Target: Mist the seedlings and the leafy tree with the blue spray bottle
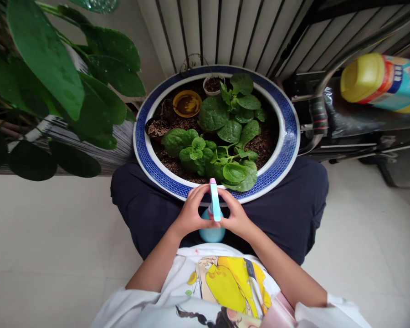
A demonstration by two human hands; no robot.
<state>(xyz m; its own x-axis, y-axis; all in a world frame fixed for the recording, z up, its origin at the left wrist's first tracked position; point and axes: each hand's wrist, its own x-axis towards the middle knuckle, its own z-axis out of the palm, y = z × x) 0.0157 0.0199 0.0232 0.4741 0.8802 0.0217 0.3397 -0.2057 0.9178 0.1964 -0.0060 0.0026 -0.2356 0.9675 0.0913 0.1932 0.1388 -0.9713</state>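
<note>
A light blue spray bottle with a pink nozzle tip stands upright between both hands, at the near rim of the planter. My left hand is closed around the spray head from the left, and my right hand from the right, fingers and thumbs meeting at it. The bottle's rounded body shows below the hands. Just beyond them is a large round planter with a blue and white rim. Broad-leaved green plants grow in its dark soil, their nearest leaves close to the nozzle.
In the planter's soil sit a yellow dish and a small white pot. A big leafy plant overhangs the left. A radiator rises behind. A yellow-capped bottle and a metal frame are at the right.
</note>
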